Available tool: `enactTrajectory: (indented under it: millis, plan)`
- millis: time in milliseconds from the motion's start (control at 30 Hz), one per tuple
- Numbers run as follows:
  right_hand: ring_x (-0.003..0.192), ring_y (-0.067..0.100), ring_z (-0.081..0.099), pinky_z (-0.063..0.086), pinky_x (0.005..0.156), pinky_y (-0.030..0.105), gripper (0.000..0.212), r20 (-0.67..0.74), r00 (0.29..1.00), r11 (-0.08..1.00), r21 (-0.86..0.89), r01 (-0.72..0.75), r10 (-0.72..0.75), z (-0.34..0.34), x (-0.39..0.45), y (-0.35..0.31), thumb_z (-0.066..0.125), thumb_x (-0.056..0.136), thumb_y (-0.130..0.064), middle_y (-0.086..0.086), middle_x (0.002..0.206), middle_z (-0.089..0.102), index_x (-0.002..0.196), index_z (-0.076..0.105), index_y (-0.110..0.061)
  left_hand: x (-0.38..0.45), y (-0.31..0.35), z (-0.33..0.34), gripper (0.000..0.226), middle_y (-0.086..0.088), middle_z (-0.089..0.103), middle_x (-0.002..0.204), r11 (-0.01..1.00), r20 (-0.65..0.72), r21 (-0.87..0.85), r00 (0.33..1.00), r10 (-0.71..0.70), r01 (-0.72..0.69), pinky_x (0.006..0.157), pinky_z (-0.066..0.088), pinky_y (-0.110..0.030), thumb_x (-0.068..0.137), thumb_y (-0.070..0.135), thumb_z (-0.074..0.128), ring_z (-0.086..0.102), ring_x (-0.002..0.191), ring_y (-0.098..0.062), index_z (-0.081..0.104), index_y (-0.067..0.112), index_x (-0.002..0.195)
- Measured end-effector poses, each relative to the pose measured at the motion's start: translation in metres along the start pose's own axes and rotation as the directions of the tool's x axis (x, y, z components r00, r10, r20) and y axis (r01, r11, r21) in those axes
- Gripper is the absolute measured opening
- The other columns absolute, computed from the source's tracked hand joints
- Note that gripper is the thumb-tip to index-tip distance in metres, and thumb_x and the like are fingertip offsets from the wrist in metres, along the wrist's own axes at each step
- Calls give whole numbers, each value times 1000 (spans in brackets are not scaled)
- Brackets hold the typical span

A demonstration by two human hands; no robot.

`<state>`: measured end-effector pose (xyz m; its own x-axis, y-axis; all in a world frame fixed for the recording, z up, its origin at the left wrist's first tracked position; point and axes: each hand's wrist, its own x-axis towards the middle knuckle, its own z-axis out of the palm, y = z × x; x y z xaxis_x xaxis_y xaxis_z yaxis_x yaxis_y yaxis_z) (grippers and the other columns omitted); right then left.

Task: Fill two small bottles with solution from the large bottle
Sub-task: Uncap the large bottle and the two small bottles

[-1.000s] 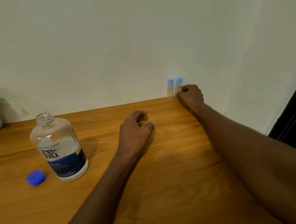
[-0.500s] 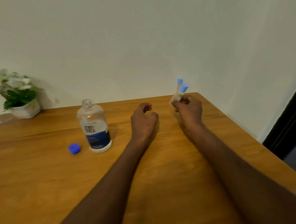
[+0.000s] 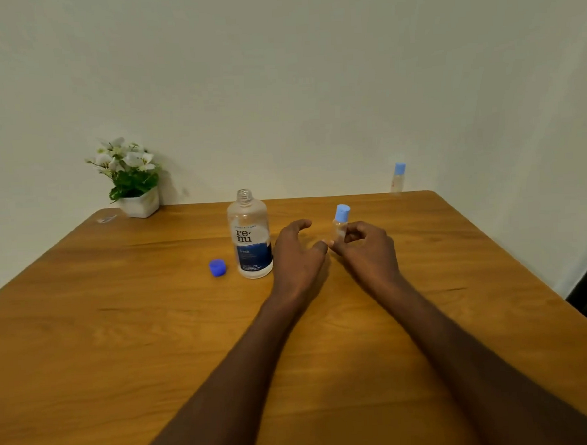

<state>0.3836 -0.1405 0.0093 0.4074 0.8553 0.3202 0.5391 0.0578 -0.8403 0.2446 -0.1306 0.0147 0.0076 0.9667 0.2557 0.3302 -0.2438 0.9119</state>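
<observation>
We've pulled one small bottle [image 3: 340, 224] off the far right corner of the tabletop [image 3: 155, 331] to mid-table; a second ago it stood by the wall with its twin. Right hand [image 3: 365, 249] pinches its body, cap still on, upright. Other small bottle [image 3: 398, 178] remains at the far right corner, capped. Left hand [image 3: 297, 252] loosely curled, fingers apart, holding nothing, just beside the held bottle. Large bottle [image 3: 250, 234] stands uncapped near the far edge's middle, blue cap [image 3: 217, 267] to its left. Likely next: unscrew the small cap. Nothing filled yet.
</observation>
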Motion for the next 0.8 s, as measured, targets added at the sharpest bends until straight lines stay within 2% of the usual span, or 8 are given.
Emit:
enactTrajectory:
  millis: [133, 300, 367, 467, 567, 667, 800]
  plan:
    - [87, 3, 66, 52, 71, 23, 35, 37, 999, 999, -34, 18, -17, 3, 1, 1, 83, 87, -33, -11, 98, 72, 117, 76, -18, 4, -2, 0, 60, 1, 56, 150, 1000, 4, -13, 1000, -9, 9, 111, 40, -32, 90, 24, 75, 49, 140, -17, 57, 18, 146]
    - [91, 6, 66, 53, 74, 24, 39, 78, 997, 997, -69, 17, -11, 4, 2, 0, 84, 86, -31, -7, 105, 74, 122, 74, -18, 12, -7, -4, 52, 1, 57, 149, 998, -36, 60, 999, -22, 24, 119, 37, -53, 90, 28, 72, 50, 139, -19, 60, 24, 140]
    - [92, 5, 65, 51, 71, 23, 40, 109, 994, 997, -78, 18, -10, 4, 3, 1, 84, 86, -30, -6, 107, 74, 123, 73, -18, 14, -9, -5, 48, 3, 58, 147, 999, -36, 37, 999, -20, 21, 118, 38, -49, 92, 28, 71, 51, 138, -17, 61, 23, 139]
    - [95, 5, 66, 51, 74, 24, 39, 136, 990, 996, -79, 38, -27, 3, 4, 2, 84, 86, -31, -9, 108, 74, 122, 74, -21, 16, -7, -5, 40, 4, 65, 139, 996, -8, -83, 1000, 29, -30, 108, 45, -32, 99, 27, 68, 56, 132, -13, 64, 20, 138]
    - [98, 5, 69, 59, 85, 33, 35, 203, 979, 999, -27, 38, -32, 1, 4, 3, 82, 86, -29, -12, 113, 75, 120, 75, -24, 20, -5, -7, 35, 8, 70, 131, 958, 28, -283, 998, 64, -54, 108, 51, -35, 102, 28, 67, 62, 125, -7, 67, 21, 135]
    - [95, 11, 74, 64, 88, 44, 27, 304, 951, 994, 104, 15, -46, -4, 7, 7, 82, 86, -22, -9, 102, 78, 112, 78, -25, 23, -3, -8, 33, 9, 75, 121, 905, 90, -424, 994, 58, -15, 94, 58, -24, 100, 17, 69, 69, 112, -2, 69, 20, 132]
    - [102, 24, 74, 64, 89, 44, 25, 426, 903, 946, 308, -100, -43, -14, 11, 7, 81, 87, -9, 7, 107, 77, 111, 80, -18, 26, -3, -9, 25, 6, 78, 115, 850, 95, -526, 995, 17, 35, 85, 61, -29, 99, 10, 68, 72, 106, -12, 75, 16, 122]
